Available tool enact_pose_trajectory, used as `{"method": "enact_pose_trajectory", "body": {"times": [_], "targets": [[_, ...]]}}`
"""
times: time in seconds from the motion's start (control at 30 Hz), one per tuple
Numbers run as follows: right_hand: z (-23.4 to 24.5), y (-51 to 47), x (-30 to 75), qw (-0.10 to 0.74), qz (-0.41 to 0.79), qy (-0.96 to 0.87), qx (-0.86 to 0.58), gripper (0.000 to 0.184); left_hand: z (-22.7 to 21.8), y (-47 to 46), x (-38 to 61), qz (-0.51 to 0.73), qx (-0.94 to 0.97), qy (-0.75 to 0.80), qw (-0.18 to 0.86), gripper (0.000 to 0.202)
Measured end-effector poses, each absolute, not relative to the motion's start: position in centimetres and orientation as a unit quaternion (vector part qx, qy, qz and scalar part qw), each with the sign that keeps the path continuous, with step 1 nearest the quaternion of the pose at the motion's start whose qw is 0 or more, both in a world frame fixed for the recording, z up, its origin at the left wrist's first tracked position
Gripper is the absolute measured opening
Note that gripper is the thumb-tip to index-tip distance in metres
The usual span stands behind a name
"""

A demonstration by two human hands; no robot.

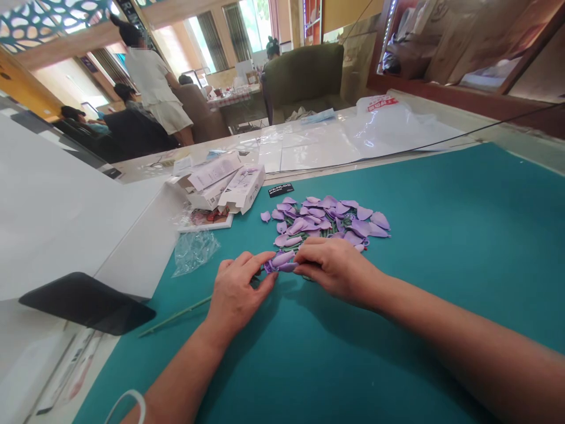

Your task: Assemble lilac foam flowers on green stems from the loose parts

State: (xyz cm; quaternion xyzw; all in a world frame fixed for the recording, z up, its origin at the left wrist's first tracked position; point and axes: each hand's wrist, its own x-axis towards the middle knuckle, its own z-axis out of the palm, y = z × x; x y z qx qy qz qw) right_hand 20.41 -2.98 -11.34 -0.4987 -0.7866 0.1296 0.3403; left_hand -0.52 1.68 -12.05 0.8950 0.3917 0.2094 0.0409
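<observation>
My left hand [236, 288] and my right hand [333, 265] meet over a teal mat [441, 247], both pinching a small cluster of purple petal pieces [282, 261] between their fingertips. A thin green stem [176, 316] runs from under my left hand toward the lower left. Just beyond my hands lies a loose pile of several purple petals [329, 219] mixed with some green parts.
An opened white box [229, 185], a printed booklet [205, 219] and a crumpled clear bag [194, 250] lie at the mat's left edge. A dark phone-like slab [88, 301] sits lower left. Plastic sheets [353, 138] cover the far table. People stand and sit in the background.
</observation>
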Motion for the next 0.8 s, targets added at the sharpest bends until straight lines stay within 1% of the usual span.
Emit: {"method": "enact_pose_trajectory", "body": {"times": [0.1,0.8], "targets": [[-11.9,-2.9,20.4,0.338,0.114,-0.797,-0.487,0.010,-11.9,1.7,-0.5,0.204,0.895,0.394,0.048,0.028],[-12.7,-2.6,20.3,0.366,0.113,-0.788,-0.482,0.011,-11.6,1.6,-0.4,0.197,0.902,0.382,0.044,0.028]]}}
